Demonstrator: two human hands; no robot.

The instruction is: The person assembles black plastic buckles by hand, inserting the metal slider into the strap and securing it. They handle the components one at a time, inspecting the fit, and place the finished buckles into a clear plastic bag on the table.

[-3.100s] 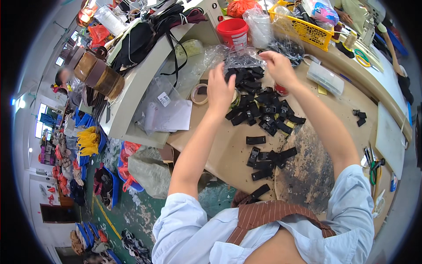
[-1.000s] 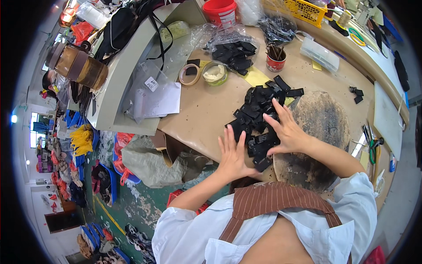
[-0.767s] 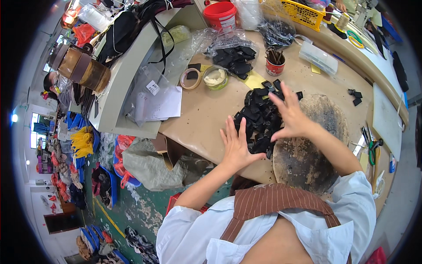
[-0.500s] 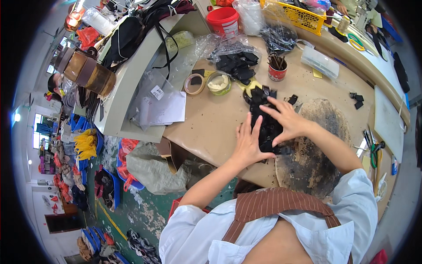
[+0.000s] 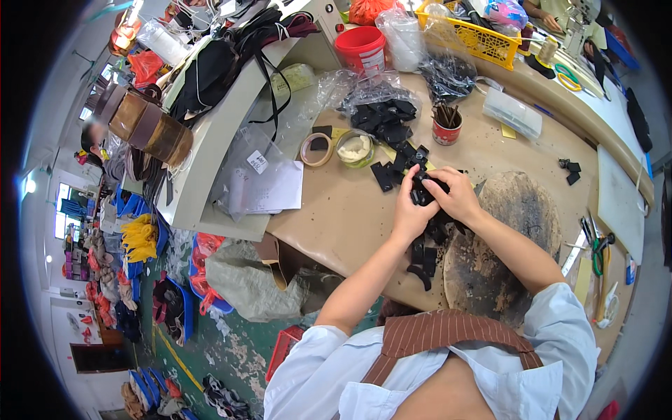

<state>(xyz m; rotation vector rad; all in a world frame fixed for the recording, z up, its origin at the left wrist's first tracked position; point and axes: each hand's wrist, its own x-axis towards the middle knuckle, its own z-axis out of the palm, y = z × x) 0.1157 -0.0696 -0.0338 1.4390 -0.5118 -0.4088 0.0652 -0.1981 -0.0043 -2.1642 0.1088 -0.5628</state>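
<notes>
My left hand point(image 5: 411, 210) and my right hand point(image 5: 456, 199) are close together over the worktable, fingers curled inward from both sides around a bunch of small flat black pieces point(image 5: 423, 190). What the pieces are made of I cannot tell. More loose black pieces point(image 5: 423, 256) lie below my hands, toward the table's near edge. Others point(image 5: 382, 176) lie just to the left of my fingers. Farther back, a heap of the same kind of pieces point(image 5: 381, 120) spills from an open clear plastic bag point(image 5: 378, 89).
Right of my hands lies a worn, stained round board point(image 5: 521, 238). A red tin of brown sticks point(image 5: 446, 133), a tape roll point(image 5: 316, 150) and a tub of pale paste point(image 5: 355, 150) stand behind. Green-handled scissors point(image 5: 598, 255) lie far right; a red bucket point(image 5: 360, 50) stands at the back.
Both hands were spread over the black pieces; now they have drawn together and closed around a bunch of them. The pieces have shifted, some now scattered left and nearer me.
</notes>
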